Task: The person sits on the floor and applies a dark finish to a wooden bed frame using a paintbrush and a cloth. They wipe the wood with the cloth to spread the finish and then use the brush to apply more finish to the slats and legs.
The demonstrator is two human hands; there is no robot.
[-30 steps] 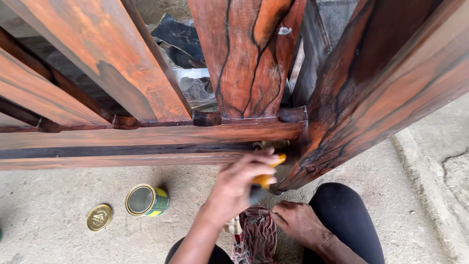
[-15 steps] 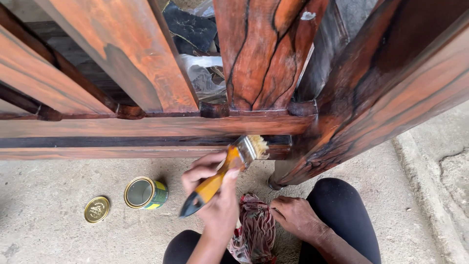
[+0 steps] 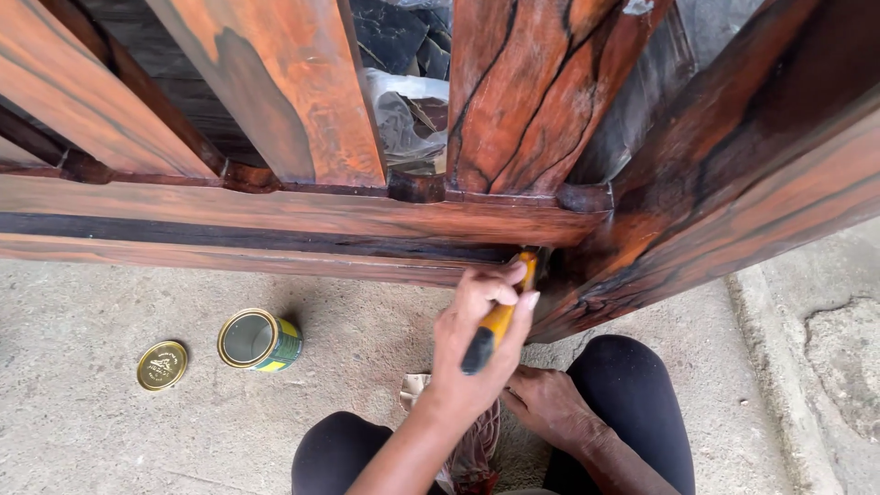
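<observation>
My left hand (image 3: 481, 344) is closed around the yellow-handled brush (image 3: 495, 323), its bristles tucked under the lower rail (image 3: 275, 225) by the corner post, where I judge most wood already stained, while my right hand (image 3: 550, 408) rests loosely open on the rag (image 3: 472, 445) below that rail.

Open tin (image 3: 259, 339) and its loose gold lid (image 3: 162, 365) on the concrete floor (image 3: 82, 440), a crumpled rag (image 3: 469, 440) nearby.

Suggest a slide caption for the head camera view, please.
Left hand works a yellow-handled brush under a reddish wooden rail; right hand rests by a rag, open tin nearby.
</observation>
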